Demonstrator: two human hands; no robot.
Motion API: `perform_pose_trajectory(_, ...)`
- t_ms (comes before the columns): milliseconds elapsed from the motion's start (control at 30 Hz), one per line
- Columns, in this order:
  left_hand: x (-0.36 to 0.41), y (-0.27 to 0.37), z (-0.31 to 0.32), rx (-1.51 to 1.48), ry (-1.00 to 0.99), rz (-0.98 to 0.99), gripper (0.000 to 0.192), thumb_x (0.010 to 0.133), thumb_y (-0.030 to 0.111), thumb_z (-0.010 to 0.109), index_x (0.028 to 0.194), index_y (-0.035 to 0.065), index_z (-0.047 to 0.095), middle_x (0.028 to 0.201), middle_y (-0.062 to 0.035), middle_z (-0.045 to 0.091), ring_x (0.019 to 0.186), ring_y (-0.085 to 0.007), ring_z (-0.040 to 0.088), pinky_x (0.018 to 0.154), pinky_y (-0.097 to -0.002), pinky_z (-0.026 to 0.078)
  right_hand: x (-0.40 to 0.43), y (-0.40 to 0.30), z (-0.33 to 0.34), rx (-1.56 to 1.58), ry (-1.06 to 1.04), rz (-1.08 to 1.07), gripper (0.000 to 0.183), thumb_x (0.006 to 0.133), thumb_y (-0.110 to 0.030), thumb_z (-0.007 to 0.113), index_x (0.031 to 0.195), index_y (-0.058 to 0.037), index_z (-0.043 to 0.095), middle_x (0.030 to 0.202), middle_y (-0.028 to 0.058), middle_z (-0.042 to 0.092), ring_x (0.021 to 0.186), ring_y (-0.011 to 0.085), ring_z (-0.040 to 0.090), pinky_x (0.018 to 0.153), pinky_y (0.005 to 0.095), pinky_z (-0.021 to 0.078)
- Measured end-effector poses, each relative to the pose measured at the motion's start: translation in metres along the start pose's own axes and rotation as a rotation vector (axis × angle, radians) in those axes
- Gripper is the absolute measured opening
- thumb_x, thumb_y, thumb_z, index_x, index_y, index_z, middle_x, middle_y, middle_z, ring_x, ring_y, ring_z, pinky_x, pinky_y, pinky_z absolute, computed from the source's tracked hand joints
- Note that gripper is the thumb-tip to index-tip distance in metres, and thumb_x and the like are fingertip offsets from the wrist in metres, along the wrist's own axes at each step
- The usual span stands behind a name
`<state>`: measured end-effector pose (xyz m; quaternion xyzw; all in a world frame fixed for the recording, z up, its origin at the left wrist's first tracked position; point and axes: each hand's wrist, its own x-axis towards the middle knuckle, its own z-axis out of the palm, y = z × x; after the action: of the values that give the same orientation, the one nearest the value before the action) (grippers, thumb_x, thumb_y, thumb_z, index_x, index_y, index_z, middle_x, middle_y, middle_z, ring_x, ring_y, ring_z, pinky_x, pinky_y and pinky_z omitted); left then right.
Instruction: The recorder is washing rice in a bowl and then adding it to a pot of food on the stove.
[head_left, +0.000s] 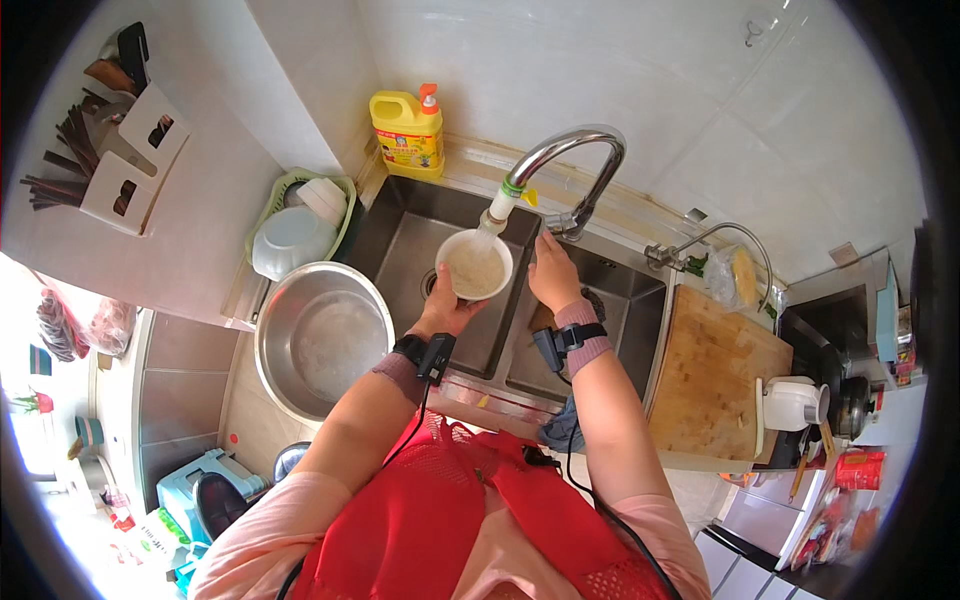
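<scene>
My left hand (444, 307) holds a white bowl (442, 255) over the left basin of the stainless steel sink (397, 240), thumb on the rim and fingers beneath. Pale grains, apparently rice, and cloudy water (476, 271) fill part of it. Water runs into the bowl from the white filter nozzle (501, 206) of a curved chrome faucet (574, 136). My right hand (553, 276) is raised over the divider and right basin, fingers extended, fingertips at the faucet's base (566, 225). Whether they touch its lever cannot be made out. A dark item (592, 306) in the right basin is partly hidden behind my wrist.
A large metal basin (266, 349) stands left of the sink, below a green basket (346, 184) of bowls. Behind the sink is a yellow detergent jug (409, 139). To the right are a small curved spout (739, 229), a wooden cutting board (712, 375) and a white appliance (791, 405).
</scene>
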<state>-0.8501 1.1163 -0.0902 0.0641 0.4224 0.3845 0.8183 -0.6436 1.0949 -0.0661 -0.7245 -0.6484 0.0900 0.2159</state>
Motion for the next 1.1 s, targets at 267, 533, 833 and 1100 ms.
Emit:
perform_pose_trajectory(267,0.008,-0.012,-0.01,-0.043,0.049,0.003,0.064,0.096,0.059,0.039,0.144,0.0176,0.033,0.144,-0.0087,0.041,0.128,-0.0307,0.045,0.105,-0.0538,0.039,-0.003,0.003,-0.002,0.052,-0.019,0.009,0.047,0.083,-0.005,0.055,0.129,0.0045,0.049,0.14,0.0214,0.044,0.125,0.0349,0.047,0.102,0.04,0.0438)
perform_pose_trajectory(533,0.013,-0.011,-0.01,-0.067,0.035,-0.006,0.065,0.094,0.061,0.041,0.143,0.0175,0.035,0.143,-0.0082,0.043,0.128,-0.0303,0.044,0.105,-0.0545,0.038,-0.004,-0.001,-0.003,0.081,-0.027,0.021,0.048,0.083,-0.002,0.052,0.13,0.0064,0.048,0.142,0.0231,0.042,0.127,0.0355,0.045,0.105,0.0396,0.0405)
perform_pose_trajectory(833,0.013,-0.009,-0.006,-0.086,0.047,0.004,0.063,0.095,0.059,0.041,0.143,0.0182,0.034,0.143,-0.0073,0.042,0.13,-0.0302,0.043,0.107,-0.0553,0.036,-0.004,-0.001,-0.004,0.119,-0.004,0.017,0.047,0.084,-0.002,0.05,0.13,0.0065,0.048,0.14,0.0241,0.044,0.126,0.037,0.047,0.106,0.039,0.0393)
perform_pose_trajectory(1100,0.018,-0.011,-0.012,-0.066,0.025,0.009,0.063,0.096,0.057,0.039,0.145,0.0174,0.03,0.144,-0.0099,0.04,0.13,-0.0321,0.043,0.106,-0.054,0.038,0.001,0.031,-0.037,1.487,-0.119,0.602,0.039,0.089,0.001,0.049,0.127,0.0058,0.05,0.123,0.0171,0.059,0.113,0.027,0.059,0.098,0.0392,0.0469)
